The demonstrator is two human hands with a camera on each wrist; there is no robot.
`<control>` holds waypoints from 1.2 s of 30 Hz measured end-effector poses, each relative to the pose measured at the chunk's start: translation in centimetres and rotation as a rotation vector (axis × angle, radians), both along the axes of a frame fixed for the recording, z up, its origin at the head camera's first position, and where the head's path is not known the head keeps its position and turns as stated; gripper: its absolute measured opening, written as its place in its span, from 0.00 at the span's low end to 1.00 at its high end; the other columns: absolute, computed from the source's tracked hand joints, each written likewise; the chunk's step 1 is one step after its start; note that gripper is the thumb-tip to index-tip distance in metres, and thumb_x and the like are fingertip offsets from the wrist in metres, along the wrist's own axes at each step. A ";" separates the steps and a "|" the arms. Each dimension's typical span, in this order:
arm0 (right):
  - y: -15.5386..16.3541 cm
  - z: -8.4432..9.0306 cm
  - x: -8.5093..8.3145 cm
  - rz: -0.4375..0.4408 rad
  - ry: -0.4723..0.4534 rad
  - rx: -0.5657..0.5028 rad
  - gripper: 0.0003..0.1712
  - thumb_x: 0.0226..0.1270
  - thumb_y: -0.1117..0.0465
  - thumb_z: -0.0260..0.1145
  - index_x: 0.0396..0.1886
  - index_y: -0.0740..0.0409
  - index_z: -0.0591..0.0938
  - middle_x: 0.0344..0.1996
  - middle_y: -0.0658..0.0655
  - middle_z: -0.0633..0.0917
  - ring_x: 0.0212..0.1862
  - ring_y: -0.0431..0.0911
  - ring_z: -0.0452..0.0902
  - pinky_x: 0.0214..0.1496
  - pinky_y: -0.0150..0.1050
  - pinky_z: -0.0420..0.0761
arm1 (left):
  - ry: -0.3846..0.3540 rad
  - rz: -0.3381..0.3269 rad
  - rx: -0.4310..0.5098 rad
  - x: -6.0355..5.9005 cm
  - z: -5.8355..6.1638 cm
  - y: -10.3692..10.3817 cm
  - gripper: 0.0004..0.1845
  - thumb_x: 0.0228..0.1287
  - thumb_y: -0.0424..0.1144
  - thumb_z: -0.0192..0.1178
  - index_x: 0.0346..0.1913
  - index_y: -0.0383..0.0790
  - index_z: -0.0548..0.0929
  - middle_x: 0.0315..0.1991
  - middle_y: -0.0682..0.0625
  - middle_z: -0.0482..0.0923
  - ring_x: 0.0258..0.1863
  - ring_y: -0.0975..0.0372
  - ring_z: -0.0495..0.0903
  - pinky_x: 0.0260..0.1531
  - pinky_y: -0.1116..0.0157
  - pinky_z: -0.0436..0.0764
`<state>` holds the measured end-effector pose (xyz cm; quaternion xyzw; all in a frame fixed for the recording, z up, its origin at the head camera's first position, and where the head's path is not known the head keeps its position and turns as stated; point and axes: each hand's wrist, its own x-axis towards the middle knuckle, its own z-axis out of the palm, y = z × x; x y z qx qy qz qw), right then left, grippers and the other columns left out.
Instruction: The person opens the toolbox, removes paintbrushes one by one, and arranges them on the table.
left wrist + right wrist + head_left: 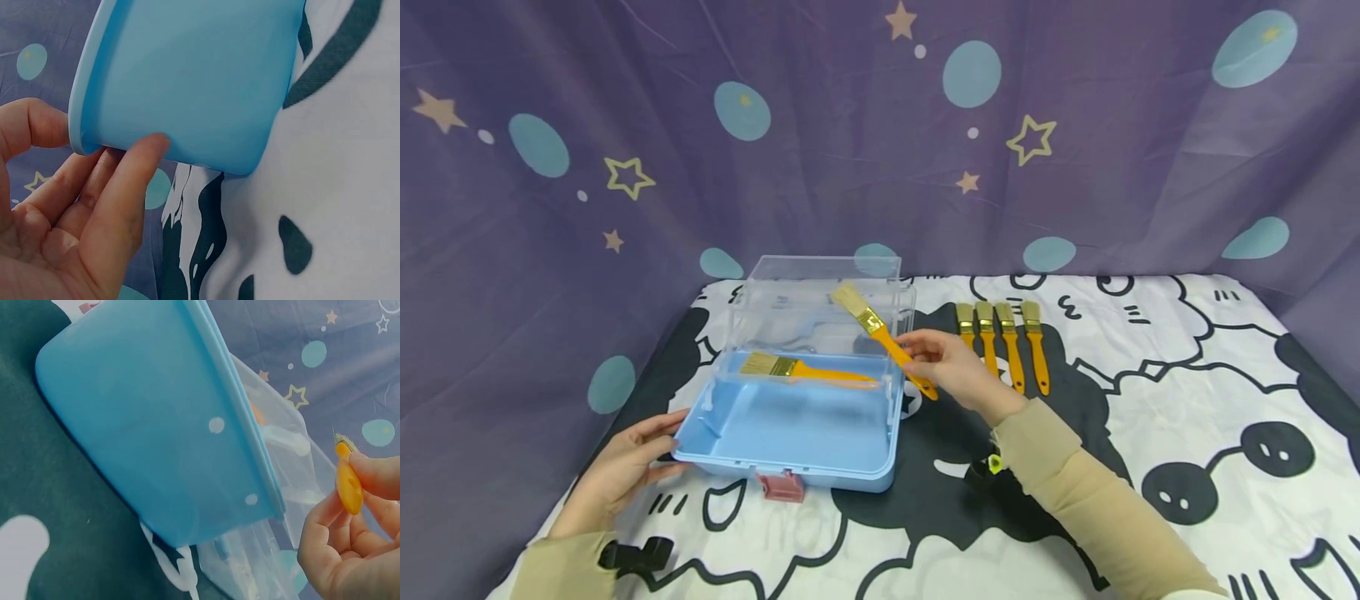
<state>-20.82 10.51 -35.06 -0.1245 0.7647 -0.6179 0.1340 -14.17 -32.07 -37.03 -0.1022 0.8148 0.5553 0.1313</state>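
Observation:
A light-blue plastic box (790, 423) with a pink latch stands with its transparent lid (820, 304) raised. At its left front corner, my left hand (628, 467) holds the rim, with a finger against the outer wall (200, 87). One paintbrush (827, 372) with an orange handle lies crosswise in the back of the box, partly behind clear plastic. My right hand (951, 367) pinches a second paintbrush (891, 346) by its handle above the box's right side, bristles pointing up and left. In the right wrist view, that brush's handle (350, 487) appears end-on between thumb and fingers.
To the right of the box, several more paintbrushes (1011, 350) lie in a row, bristles away from me. A black-and-white cartoon cloth (1210, 417) covers the table. Behind it hangs a purple curtain (850, 167) with stars and dots.

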 end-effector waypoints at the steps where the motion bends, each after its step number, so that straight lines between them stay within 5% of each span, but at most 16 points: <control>1: 0.1 -0.1 0.0 -0.007 -0.010 0.003 0.23 0.64 0.68 0.62 0.60 0.57 0.75 0.46 0.59 0.79 0.40 0.48 0.71 0.36 0.35 0.73 | -0.002 0.002 0.001 0.0 0.0 0.0 0.34 0.64 0.30 0.50 0.71 0.25 0.51 0.53 0.56 0.73 0.38 0.74 0.78 0.38 0.63 0.84; 16: 3.0 -0.6 0.4 -0.054 -0.099 -0.068 0.25 0.65 0.69 0.60 0.63 0.61 0.72 0.43 0.53 0.77 0.40 0.47 0.70 0.35 0.34 0.70 | -0.010 0.001 -0.038 -0.2 0.1 0.0 0.34 0.64 0.29 0.49 0.71 0.26 0.51 0.62 0.42 0.68 0.38 0.75 0.77 0.39 0.63 0.84; 32: 6.9 -0.5 1.0 -0.076 -0.073 -0.103 0.27 0.66 0.70 0.58 0.65 0.67 0.67 0.39 0.50 0.74 0.24 0.40 0.63 0.26 0.30 0.66 | 0.003 0.004 -0.020 -0.2 0.0 0.0 0.35 0.63 0.29 0.50 0.71 0.25 0.52 0.56 0.52 0.73 0.38 0.74 0.78 0.39 0.63 0.84; 36: 8.0 -0.6 1.2 -0.096 -0.073 -0.112 0.28 0.66 0.69 0.58 0.66 0.69 0.66 0.38 0.49 0.75 0.28 0.40 0.66 0.28 0.29 0.69 | -0.004 0.008 -0.017 -0.1 -0.1 0.0 0.35 0.63 0.29 0.50 0.71 0.25 0.52 0.58 0.48 0.71 0.38 0.74 0.78 0.38 0.63 0.84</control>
